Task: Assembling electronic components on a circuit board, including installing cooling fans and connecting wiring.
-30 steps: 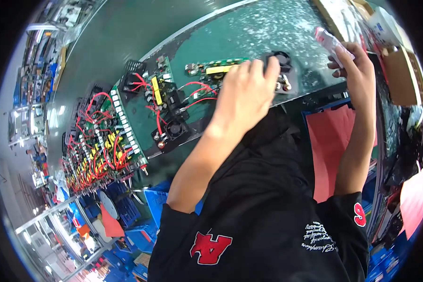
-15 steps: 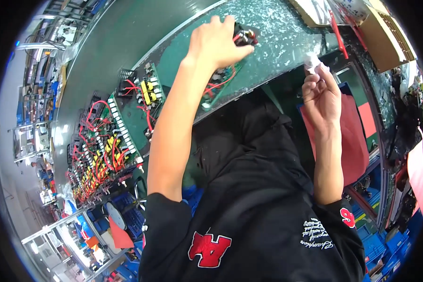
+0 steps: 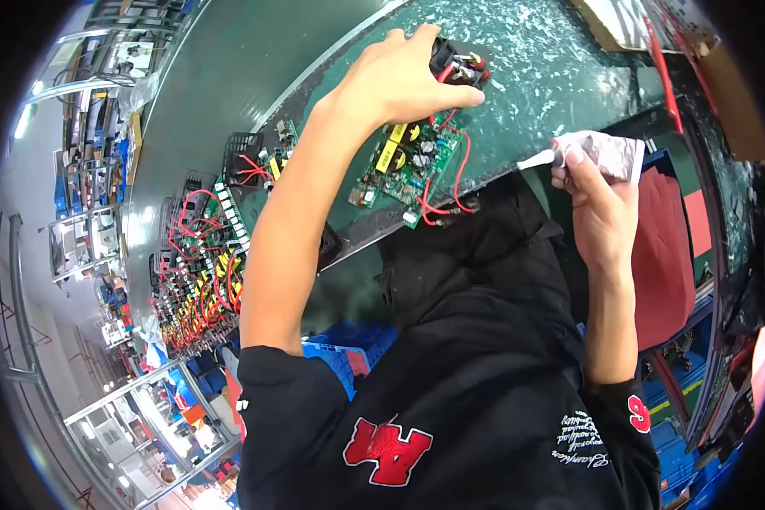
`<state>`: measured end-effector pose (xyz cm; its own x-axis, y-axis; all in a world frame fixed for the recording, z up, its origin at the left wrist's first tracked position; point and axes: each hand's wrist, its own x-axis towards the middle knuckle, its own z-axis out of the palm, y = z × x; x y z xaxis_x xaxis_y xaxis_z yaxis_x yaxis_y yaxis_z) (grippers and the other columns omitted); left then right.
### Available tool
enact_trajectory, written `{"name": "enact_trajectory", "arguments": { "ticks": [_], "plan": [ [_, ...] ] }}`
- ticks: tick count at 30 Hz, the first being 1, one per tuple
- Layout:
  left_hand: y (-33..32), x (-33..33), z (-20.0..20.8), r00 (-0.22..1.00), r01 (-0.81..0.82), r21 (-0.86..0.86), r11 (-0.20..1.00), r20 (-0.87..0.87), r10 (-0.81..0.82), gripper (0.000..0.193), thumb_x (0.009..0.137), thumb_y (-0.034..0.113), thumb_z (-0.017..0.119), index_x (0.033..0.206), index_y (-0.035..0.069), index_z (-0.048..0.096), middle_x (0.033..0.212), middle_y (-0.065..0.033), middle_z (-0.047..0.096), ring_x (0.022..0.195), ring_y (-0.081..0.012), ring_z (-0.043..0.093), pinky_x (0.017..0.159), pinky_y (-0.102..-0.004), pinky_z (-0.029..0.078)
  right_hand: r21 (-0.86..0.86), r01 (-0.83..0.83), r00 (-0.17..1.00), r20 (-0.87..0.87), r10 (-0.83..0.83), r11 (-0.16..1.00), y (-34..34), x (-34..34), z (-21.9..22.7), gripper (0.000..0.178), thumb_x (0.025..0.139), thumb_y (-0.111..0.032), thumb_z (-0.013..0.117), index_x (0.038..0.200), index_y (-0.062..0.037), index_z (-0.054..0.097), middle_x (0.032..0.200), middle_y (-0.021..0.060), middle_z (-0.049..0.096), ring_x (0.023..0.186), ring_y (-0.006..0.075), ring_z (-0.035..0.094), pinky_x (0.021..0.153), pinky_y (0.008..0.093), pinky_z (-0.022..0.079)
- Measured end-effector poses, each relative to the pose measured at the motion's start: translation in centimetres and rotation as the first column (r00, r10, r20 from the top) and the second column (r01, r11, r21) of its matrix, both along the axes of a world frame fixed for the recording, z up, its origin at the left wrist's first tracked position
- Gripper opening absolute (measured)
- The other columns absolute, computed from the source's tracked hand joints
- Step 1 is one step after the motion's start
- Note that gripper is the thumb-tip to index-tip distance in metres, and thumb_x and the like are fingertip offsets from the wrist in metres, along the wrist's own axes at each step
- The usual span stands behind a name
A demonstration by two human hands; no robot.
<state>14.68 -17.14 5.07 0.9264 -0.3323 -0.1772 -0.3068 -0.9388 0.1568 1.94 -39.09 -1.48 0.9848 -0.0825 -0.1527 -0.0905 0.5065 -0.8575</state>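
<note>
A green circuit board (image 3: 421, 170) with yellow-wrapped transformers and red wires lies at the front of the green work surface. My left hand (image 3: 391, 81) reaches over its far side, closed round a black housing (image 3: 441, 56) that has red-wired parts at its right. The fingertips and much of the housing are hidden. Off to the right, at the surface's front edge, my right hand (image 3: 602, 208) grips a crumpled, silvery-white squeeze tube (image 3: 619, 155). The tube's white nozzle (image 3: 535, 160) points left toward the board and stays apart from it.
More wired circuit boards (image 3: 204, 293) crowd the surface at left. Red bars (image 3: 663, 75) and a cardboard box (image 3: 735, 98) stand at the far right. A dark red cloth or sheet (image 3: 661, 259) hangs below the right hand. Blue crates (image 3: 348, 353) sit beneath the table.
My right hand has turned the tube so its nozzle points left. The circuit board has come into fuller view, while my left hand keeps its hold on the black housing. The view has shifted.
</note>
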Motion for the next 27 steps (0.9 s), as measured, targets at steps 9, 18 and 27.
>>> {"name": "enact_trajectory", "arguments": {
  "ticks": [9,18,27],
  "plan": [
    [1.8,0.1,-1.0,0.999,0.021,-0.239,0.971,0.045,-0.01,0.097,0.062,0.065,0.078,0.125,-0.004,0.051,0.11,-0.0285,0.059,0.102,-0.0435,0.063,0.092,-0.0466,0.05,-0.362,-0.034,0.999,-0.034,0.023,0.932,3.2,3.5,1.2,0.021,0.092,-0.006,0.067,0.107,0.0058,0.06,0.094,0.0087,0.065,0.081,0.0134,0.064,0.074,0.0284,0.054],
    [1.0,3.3,0.9,0.89,-0.143,-0.085,0.986,-0.446,0.091,0.081,0.074,0.051,0.077,0.128,0.004,0.04,0.116,-0.0277,0.052,0.103,-0.0441,0.059,0.09,-0.0496,0.048,-0.718,-0.005,0.972,0.161,0.173,0.696,4.0,4.6,-0.3,0.015,0.083,0.008,0.068,0.098,0.0053,0.066,0.088,0.0101,0.068,0.076,0.013,0.064,0.071,0.0233,0.049],
    [1.7,3.8,-0.8,0.883,-0.121,-0.136,0.983,-0.467,0.044,0.08,0.074,0.05,0.077,0.129,0.004,0.04,0.115,-0.0279,0.052,0.103,-0.0442,0.059,0.089,-0.0493,0.048,-0.778,0.095,0.955,0.248,0.165,0.621,5.1,4.9,-0.1,0.014,0.08,0.01,0.071,0.093,0.0059,0.067,0.085,0.0142,0.069,0.073,0.0204,0.067,0.069,0.0275,0.052]
  ]
}}
